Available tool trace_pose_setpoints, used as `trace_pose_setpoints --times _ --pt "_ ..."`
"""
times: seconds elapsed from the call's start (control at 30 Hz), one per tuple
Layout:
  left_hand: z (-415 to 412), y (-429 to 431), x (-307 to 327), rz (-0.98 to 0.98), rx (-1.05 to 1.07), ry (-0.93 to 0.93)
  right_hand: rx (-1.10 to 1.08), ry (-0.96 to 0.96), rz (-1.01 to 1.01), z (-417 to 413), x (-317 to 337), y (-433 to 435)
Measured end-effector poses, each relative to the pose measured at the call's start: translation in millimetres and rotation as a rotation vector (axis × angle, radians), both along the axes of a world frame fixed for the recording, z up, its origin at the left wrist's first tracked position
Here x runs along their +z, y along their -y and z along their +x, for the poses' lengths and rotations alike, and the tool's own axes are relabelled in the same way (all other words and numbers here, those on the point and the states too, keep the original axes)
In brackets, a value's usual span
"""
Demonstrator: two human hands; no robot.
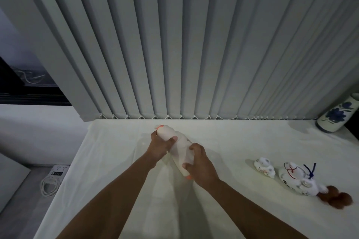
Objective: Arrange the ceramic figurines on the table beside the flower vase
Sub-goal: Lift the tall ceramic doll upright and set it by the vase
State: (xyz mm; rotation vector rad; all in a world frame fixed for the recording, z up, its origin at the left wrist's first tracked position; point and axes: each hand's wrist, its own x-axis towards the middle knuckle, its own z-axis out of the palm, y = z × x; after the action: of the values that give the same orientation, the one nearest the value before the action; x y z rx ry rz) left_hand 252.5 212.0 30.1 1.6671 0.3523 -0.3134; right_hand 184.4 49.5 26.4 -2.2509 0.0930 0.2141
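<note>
A long white ceramic figurine with orange tips lies tilted over the middle of the white-clothed table. My left hand grips its upper end and my right hand grips its lower end. At the right, a small white figurine rests on the cloth. Beside it lies a bigger white figurine with red and blue strings and a brown tassel. The blue-and-white flower vase stands at the far right corner.
Grey vertical blinds hang along the table's far edge. A white power strip with a coiled cable lies on the floor to the left of the table.
</note>
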Motion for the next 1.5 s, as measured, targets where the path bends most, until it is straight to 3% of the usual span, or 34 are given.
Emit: trace_pose_setpoints --times 0.33,0.6,0.83,1.07,1.27,1.5 --pt "-13.3 6.1 16.4 0.038 -0.16 0.113 0.058 -0.136 0.208 12.9 18.0 23.1" --pt "-31.5 17.3 19.1 0.032 -0.165 0.168 -0.033 -0.045 0.221 -11.2 11.2 19.0" --pt "-52.5 33.3 19.4 -0.034 0.03 -0.073 -0.125 0.024 0.336 -37.1 13.1 9.3" --pt "-55.3 22.0 11.8 -0.073 0.017 -0.059 -0.043 0.045 0.322 -33.6 9.6 21.0" --pt "-55.7 -2.1 12.2 -0.166 -0.148 -0.103 0.035 -0.247 0.456 -4.7 26.7 32.7" --pt "-57.1 -14.0 14.4 -0.184 -0.224 -0.129 0.193 -0.437 0.543 5.5 31.1 29.1"
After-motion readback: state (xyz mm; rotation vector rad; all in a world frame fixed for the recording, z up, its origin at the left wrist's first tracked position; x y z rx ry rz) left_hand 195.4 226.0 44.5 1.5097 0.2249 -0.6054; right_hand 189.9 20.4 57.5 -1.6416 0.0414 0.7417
